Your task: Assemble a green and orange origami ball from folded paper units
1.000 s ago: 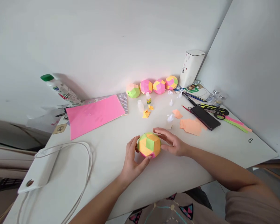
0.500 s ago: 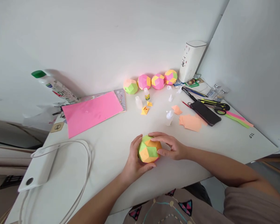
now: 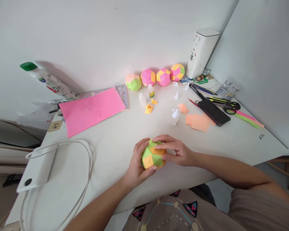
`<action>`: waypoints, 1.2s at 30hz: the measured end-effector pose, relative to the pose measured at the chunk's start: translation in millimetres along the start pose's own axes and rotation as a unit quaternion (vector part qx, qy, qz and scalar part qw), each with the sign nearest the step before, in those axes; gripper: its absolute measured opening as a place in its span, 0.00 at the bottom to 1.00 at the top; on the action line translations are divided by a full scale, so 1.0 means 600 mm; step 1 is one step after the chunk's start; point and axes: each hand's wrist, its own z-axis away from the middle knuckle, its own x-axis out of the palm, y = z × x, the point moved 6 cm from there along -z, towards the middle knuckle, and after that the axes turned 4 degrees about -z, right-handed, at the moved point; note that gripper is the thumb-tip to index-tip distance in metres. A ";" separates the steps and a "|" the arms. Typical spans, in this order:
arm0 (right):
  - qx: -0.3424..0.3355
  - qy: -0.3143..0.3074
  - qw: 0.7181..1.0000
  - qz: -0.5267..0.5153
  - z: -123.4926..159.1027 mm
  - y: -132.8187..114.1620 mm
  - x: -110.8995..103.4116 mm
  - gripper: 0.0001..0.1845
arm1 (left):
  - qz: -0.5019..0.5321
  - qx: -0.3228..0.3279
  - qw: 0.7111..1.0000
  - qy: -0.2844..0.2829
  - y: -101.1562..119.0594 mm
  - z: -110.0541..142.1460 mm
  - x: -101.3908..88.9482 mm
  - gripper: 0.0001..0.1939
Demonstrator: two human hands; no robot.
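Observation:
Between my two hands, near the front edge of the table, is a folded paper ball [image 3: 152, 157] with green and orange-yellow faces. My left hand [image 3: 137, 163] wraps its left side, the thumb low at the front and the fingers behind. From the right, my right hand [image 3: 177, 151] grips the ball with fingertips over its top and thumb on its near right side. The ball's underside and back are hidden. Beyond it stands a small glue bottle with a white nozzle [image 3: 175, 116], and peach paper pieces [image 3: 197, 122] lie to its right.
Several finished paper balls [image 3: 148, 77] line the wall. A pink sheet [image 3: 92, 110] lies at the left, a power strip [image 3: 38, 168] with a looped white cable [image 3: 88, 160] nearer. On the right are a black phone [image 3: 214, 111], scissors [image 3: 230, 110] and a white container [image 3: 202, 53].
The ball has turned, showing more green on its left and top. My right hand has closed in from beside the ball onto its top and right side. The camera view has shifted slightly.

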 end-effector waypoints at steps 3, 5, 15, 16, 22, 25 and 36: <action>-0.007 0.002 1.000 -0.004 0.002 -0.001 0.001 0.18 | -0.008 0.006 1.000 -0.003 0.002 0.000 -0.001 0.33; -0.007 0.001 1.000 -0.006 0.002 -0.002 0.002 0.17 | -0.013 0.009 1.000 -0.004 0.002 -0.001 -0.002 0.33; 0.001 -0.007 1.000 0.010 0.002 -0.003 0.006 0.16 | 0.040 -0.026 0.999 -0.009 0.003 -0.005 -0.006 0.25; 0.004 -0.007 1.000 0.017 0.003 -0.003 0.007 0.18 | 0.045 -0.030 0.998 -0.010 0.004 -0.005 -0.007 0.24; 0.038 0.014 0.999 0.013 0.004 -0.005 0.012 0.14 | 0.053 -0.015 0.998 -0.015 0.015 -0.007 -0.009 0.22; 0.073 0.041 0.997 0.001 0.004 -0.007 0.014 0.08 | 0.044 0.007 0.999 -0.022 0.022 -0.007 -0.006 0.23; 0.108 0.058 0.992 -0.020 0.005 -0.005 0.019 0.07 | 0.015 0.021 1.000 -0.014 0.031 -0.007 -0.004 0.22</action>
